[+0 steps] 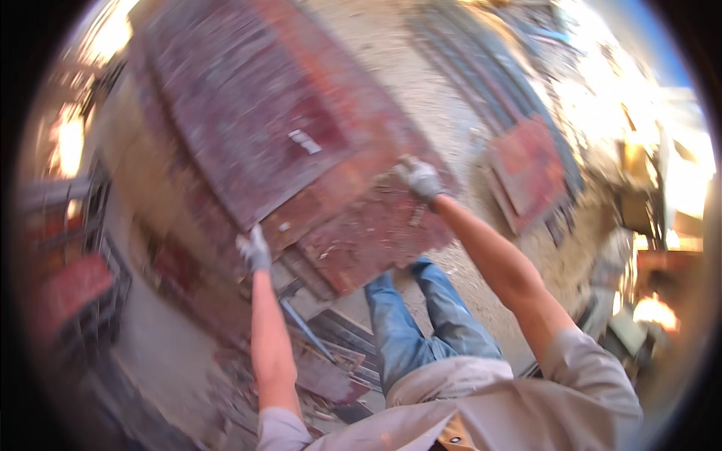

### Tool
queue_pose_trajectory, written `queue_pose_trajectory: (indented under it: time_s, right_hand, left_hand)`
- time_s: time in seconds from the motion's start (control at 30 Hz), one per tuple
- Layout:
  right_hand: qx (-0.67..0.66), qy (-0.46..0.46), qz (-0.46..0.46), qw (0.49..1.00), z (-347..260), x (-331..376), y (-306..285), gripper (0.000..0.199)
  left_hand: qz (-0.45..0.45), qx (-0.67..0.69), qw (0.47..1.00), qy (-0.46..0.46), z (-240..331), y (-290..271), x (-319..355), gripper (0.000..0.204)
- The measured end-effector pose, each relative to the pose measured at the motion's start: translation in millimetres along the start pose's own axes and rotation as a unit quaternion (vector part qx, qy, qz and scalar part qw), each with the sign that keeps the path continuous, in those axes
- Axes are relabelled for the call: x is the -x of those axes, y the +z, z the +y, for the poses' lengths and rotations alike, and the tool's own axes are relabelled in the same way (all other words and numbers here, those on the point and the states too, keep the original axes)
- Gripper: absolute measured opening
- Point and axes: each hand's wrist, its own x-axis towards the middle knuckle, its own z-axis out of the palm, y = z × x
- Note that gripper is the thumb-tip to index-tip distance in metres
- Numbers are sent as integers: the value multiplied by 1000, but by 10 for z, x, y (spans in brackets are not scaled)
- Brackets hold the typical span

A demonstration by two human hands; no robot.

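A large stack of dark red-brown panels [248,98] lies in front of me, blurred by motion. The topmost sheet is purplish and carries a small pale label [304,141]. Beneath it, an orange-brown panel [338,192] sticks out toward me. My left hand [256,249], in a pale glove, grips its near left corner, close to the corner of the top sheet. Over at the near right corner, my right hand [421,180], gloved too, has its fingers closed at the same panel's edge. A lower panel [376,233] below shows scattered debris on its surface.
Long dark boards [481,68] and smaller reddish panels [530,169] lie on the sandy ground to the right. By my legs rests a blue-handled tool [308,327] among wooden scraps [335,376]. A dark metal rack [98,301] stands at the left.
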Motion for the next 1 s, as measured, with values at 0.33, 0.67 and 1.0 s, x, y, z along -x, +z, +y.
queue_pose_trajectory:
  time_s: [0.33,0.67,1.0]
  right_hand:
    - [47,41,53,997,-456,-1888,752,99]
    - [22,61,-90,994,-461,-1810,-136,75]
    - [-264,53,-233,935,250,1179,-951,41]
  left_hand:
    - [23,-58,985,-163,414,575,-1053,114]
    - [22,142,983,-111,154,-25,-812,70]
    - [53,759,607,-229,-123,-1048,2725,81]
